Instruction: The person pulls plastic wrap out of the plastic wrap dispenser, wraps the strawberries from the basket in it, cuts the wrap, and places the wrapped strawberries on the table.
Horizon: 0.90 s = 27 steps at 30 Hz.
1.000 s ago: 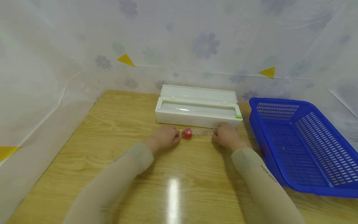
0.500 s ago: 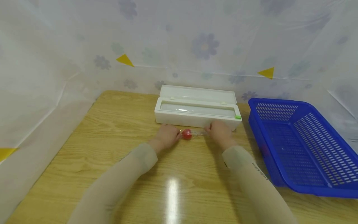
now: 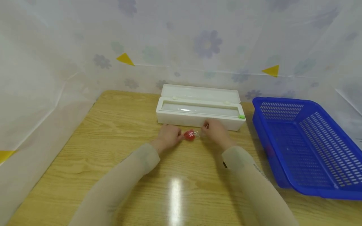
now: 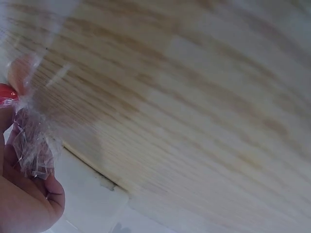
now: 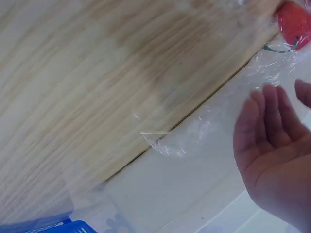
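A red fruit (image 3: 189,135) with a green stem, wrapped in clear cling film, lies on the table between the hands. My left hand (image 3: 169,137) pinches the twisted film at the fruit's left side; in the left wrist view bunched cling film (image 4: 35,145) sticks out among its fingers. My right hand (image 3: 215,131) is at the fruit's right, close in front of the white box. In the right wrist view its fingers (image 5: 273,116) are loosely bent, with a gap to the thumb. Loose film (image 5: 170,141) spreads beside that hand.
Behind the hands stands a long white cling film dispenser (image 3: 183,120) with its lid raised and a green slider (image 3: 241,116) at its right end. A blue plastic basket (image 3: 274,157) is at the right of the table. A flowered sheet (image 3: 175,40) hangs behind.
My right hand has moved left towards the fruit, and the stretch of film showing between them is shorter. The left hand has stayed nearly in place, holding the film.
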Tool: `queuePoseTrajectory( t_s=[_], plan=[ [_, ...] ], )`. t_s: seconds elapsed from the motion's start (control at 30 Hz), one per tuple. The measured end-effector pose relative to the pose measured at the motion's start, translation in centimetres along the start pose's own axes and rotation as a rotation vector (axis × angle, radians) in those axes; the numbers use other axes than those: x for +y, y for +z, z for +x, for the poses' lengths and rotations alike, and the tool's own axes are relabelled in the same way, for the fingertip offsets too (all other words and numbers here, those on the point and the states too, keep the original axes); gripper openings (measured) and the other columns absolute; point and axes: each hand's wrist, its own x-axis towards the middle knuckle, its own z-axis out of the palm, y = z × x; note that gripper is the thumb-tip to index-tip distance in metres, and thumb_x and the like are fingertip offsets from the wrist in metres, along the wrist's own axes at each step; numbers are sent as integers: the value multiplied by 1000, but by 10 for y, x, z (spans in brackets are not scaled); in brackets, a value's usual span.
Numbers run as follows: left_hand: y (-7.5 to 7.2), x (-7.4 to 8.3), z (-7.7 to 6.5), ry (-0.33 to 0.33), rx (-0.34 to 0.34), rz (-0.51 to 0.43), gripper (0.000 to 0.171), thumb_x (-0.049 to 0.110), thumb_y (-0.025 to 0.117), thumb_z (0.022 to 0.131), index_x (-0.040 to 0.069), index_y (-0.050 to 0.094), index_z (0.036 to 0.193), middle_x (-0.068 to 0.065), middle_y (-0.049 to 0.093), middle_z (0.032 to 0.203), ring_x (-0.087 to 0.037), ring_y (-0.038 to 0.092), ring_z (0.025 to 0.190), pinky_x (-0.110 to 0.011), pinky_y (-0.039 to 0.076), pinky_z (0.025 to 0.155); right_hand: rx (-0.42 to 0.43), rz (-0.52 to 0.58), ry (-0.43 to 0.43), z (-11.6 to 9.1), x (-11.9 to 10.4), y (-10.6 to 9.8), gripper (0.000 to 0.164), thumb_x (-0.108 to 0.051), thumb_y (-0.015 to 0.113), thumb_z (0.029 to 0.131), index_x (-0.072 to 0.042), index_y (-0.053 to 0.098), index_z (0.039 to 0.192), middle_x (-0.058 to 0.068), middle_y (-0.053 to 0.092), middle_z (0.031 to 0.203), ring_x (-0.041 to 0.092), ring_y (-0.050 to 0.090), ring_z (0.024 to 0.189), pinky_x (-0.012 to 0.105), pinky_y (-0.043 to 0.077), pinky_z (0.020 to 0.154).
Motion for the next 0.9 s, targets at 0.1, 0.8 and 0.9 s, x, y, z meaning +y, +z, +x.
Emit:
queuePoseTrajectory(
  t_s=[0.1, 0.8, 0.9],
  plan=[
    [1, 1, 1, -7, -2, 2, 33, 39, 56, 92, 17, 61, 67, 3, 64, 69, -16, 58, 72, -38, 42, 87, -65, 38, -8, -1, -4, 6, 23, -29, 56, 93, -8, 63, 88, 6, 63, 82, 21, 55, 74, 32, 46, 66],
    [-4, 23, 3, -39, 20, -306, 19, 30, 59, 90, 13, 64, 84, -1, 64, 79, -16, 56, 73, -31, 46, 69, 25, 16, -131, -3, 1, 18, 18, -5, 57, 85, -1, 70, 97, 15, 69, 98, 31, 62, 93, 43, 49, 86],
    [-7, 23, 5, -103, 43, -548, 15, 23, 58, 90, 9, 63, 89, -4, 63, 85, -15, 54, 75, -28, 45, 69, 52, 17, -137, -3, 1, 15, 19, -6, 57, 85, -4, 71, 97, 13, 70, 95, 28, 62, 88, 43, 50, 83]
  ],
)
